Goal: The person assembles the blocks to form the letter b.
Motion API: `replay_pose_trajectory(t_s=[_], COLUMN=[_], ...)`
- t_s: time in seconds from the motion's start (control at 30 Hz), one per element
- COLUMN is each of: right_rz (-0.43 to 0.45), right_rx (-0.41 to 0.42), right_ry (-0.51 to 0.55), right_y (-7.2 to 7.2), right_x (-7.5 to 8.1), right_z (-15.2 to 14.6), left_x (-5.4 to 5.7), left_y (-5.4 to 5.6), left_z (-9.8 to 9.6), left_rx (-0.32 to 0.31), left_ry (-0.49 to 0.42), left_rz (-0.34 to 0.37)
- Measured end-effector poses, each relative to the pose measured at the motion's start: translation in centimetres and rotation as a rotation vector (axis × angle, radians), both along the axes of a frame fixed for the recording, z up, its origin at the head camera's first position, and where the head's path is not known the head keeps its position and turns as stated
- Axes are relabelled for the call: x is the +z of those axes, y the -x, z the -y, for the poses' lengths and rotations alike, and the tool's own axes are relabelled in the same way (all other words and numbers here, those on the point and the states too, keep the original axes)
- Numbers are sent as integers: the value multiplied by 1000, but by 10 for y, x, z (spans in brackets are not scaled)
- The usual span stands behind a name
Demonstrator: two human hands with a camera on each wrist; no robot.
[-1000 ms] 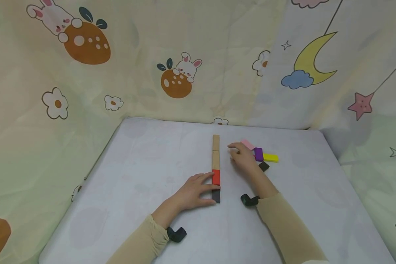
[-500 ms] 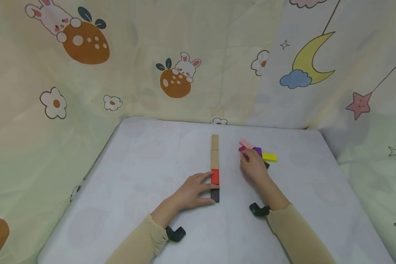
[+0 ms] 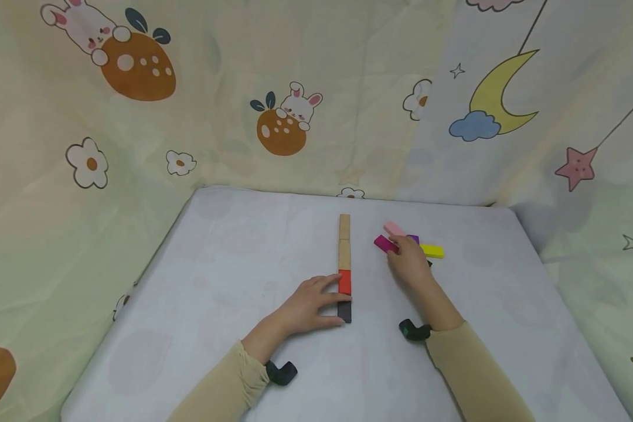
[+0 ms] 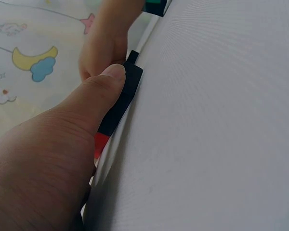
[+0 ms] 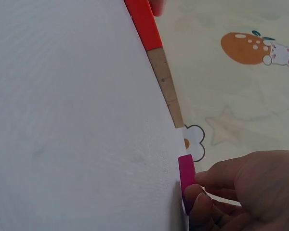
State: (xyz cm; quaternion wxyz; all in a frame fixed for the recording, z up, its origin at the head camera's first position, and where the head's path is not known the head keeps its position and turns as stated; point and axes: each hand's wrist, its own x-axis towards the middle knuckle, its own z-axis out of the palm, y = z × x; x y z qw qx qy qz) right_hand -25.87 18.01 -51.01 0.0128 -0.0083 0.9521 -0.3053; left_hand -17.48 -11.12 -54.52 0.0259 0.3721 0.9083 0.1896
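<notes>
Small rectangular blocks form a straight row: a black block (image 3: 345,314) nearest, a red block (image 3: 345,283), then two plain wood blocks (image 3: 344,255). My left hand (image 3: 303,306) lies along the left of the row, its fingers stretched out onto the red and black blocks. In the left wrist view the thumb (image 4: 113,73) touches the black block (image 4: 121,107). To the right of the row, my right hand (image 3: 412,264) pinches a magenta block (image 3: 383,243) between thumb and fingers. The right wrist view shows the magenta block (image 5: 186,169) sticking out past the fingertips.
Around the right hand lie a pink block (image 3: 392,227), a partly covered purple block (image 3: 414,238), a yellow block (image 3: 432,251) and a mostly hidden dark block (image 3: 429,264). The white tabletop (image 3: 200,246) meets a patterned cloth (image 3: 369,117) behind.
The right hand has moved from beside the wood blocks rightward to the loose blocks and taken hold of the magenta block, which now points out further left. The left hand stays in place.
</notes>
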Motion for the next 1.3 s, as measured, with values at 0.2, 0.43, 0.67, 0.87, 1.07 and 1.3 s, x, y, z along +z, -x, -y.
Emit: replay_pose_trajectory(t_s=[0.2, 0.43, 0.67, 0.87, 1.07, 1.3], right_rz=[54, 87, 65, 52, 61, 39], right_rx=[-15, -30, -13, 8, 46, 108], right_ry=[-17, -24, -23, 6, 3, 63], right_y=[8, 14, 16, 17, 17, 19], right_x=[-4, -4, -4, -1, -1, -3], right_z=[1, 3, 1, 6, 15, 26], left_x=[1, 1, 1, 1, 4, 2], left_y=[0, -1, -1, -1, -3, -2], left_z=[0, 0, 0, -1, -1, -2], left_rx=[2, 6, 2, 12, 12, 17], left_ry=[2, 0, 5, 8, 22, 20], left_rz=[-1, 11, 1, 21, 14, 14])
